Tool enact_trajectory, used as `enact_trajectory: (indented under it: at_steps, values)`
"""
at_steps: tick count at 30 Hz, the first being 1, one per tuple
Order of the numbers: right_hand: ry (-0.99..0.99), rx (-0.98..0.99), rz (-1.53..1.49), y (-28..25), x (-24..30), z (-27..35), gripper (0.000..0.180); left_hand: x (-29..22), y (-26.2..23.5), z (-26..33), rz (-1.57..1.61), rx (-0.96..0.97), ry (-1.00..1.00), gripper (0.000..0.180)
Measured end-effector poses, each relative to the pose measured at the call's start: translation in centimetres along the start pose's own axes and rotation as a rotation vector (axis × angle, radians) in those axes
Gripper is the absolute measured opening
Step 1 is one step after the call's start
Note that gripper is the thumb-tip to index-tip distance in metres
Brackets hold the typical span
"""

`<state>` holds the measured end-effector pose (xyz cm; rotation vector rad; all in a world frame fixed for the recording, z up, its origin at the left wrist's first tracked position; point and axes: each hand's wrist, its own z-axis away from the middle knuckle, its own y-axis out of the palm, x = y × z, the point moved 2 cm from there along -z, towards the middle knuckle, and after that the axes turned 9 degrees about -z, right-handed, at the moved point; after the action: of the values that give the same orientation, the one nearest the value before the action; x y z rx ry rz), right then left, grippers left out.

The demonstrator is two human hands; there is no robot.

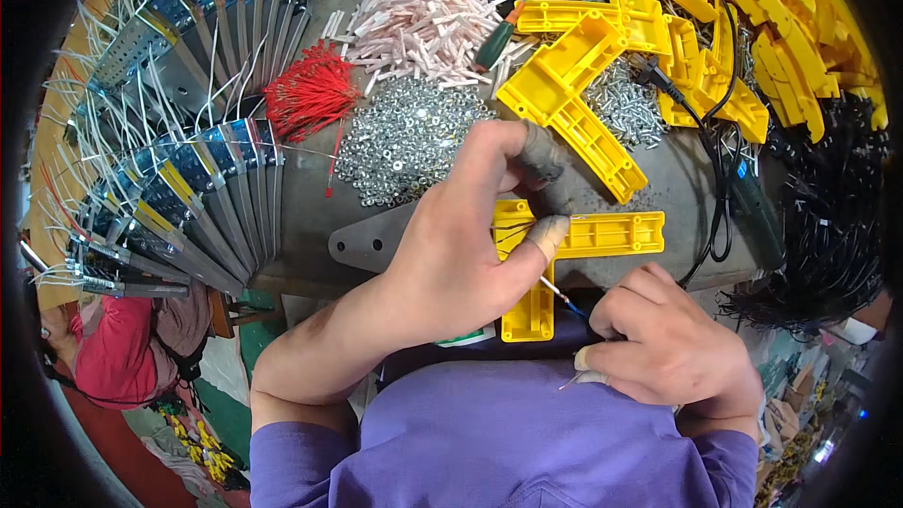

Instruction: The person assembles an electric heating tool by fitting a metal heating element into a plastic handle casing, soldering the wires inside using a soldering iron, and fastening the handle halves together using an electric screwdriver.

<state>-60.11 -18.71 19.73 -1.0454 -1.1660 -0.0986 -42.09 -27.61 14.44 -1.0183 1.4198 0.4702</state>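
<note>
Left hand (pixel 451 245) pressing yellow bracket (pixel 602 233), right hand (pixel 673 348) gripping thin wire (pixel 557 290)

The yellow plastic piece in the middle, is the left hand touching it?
Touching. The head view shows the left hand over the yellow T-shaped plastic piece, its taped fingertips pressed onto the top where thin wires cross it.

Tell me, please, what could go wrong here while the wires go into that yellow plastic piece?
The left hand pins the yellow T-shaped piece at the bench edge, so it might tip off. The right hand pulls thin wires that could snag or slip out. The loose nuts nearby could scatter if bumped.
</note>
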Motion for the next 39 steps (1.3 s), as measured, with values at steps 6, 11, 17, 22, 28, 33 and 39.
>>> enact_trajectory:
  at_steps: [6,11,17,22,28,33,39]
  values:
    - [0.145,-0.533,-0.460,0.1,-2.3,0.2,0.013,0.2,0.4,0.6,0.069,-0.060,-0.017,0.046]
    - [0.198,-0.652,-0.426,0.9,-3.9,-1.9,0.012,0.1,0.5,0.7,0.115,-0.030,-0.003,0.048]
    - [0.243,-0.771,-0.344,1.0,-3.2,-2.8,0.014,0.0,0.5,0.9,0.127,-0.023,-0.020,0.048]
    - [0.204,-0.793,-0.285,1.3,-3.5,-2.9,0.015,0.3,0.7,1.1,0.140,-0.020,-0.009,0.048]
    - [0.277,-0.853,-0.362,1.6,-3.2,-3.0,0.015,0.3,0.7,1.3,0.129,-0.034,0.014,0.050]
    - [0.143,-0.739,-0.232,1.3,-3.3,-3.1,0.012,0.0,0.3,1.1,0.213,0.008,-0.028,0.049]
    - [0.349,-0.725,-0.473,1.4,-3.9,-2.4,0.009,-0.7,0.0,1.2,-0.152,0.083,0.145,0.050]
